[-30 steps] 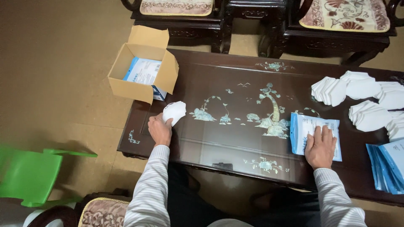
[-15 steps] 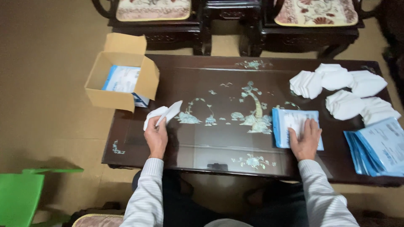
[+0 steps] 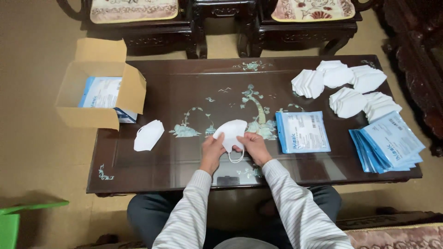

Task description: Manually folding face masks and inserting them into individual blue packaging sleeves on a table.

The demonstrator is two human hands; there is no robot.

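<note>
Fingers of both hands close on one folded white mask (image 3: 232,130), held just above the middle of the bench (image 3: 184,83). The left hand (image 3: 212,150) pinches its lower left edge between thumb and curled fingers; the right hand (image 3: 253,146) pinches the lower right edge the same way. A white ear loop (image 3: 236,158) hangs down between the two hands.

At nine o'clock from the hands a second white mask (image 3: 148,135) lies flat on the bench, well apart from them, with bare dark surface between. At three o'clock, near the right hand but not touching it, lies a flat blue-and-white pouch (image 3: 302,132). Farther out at three o'clock a fanned stack of like pouches (image 3: 387,146) reaches the right edge of the bench. At one to two o'clock, piles of folded white masks (image 3: 346,85) crowd the far right corner. At ten o'clock an open cardboard box (image 3: 99,94) overhangs the left end of the bench, with a blue-and-white packet inside it.

The near edge in front of the person is open, as is the strip from the hands to the far edge at twelve o'clock. The bench is dark, glossy wood with pale inlaid trees and birds; the masks look soft and matte, the pouches smooth and shiny.
</note>
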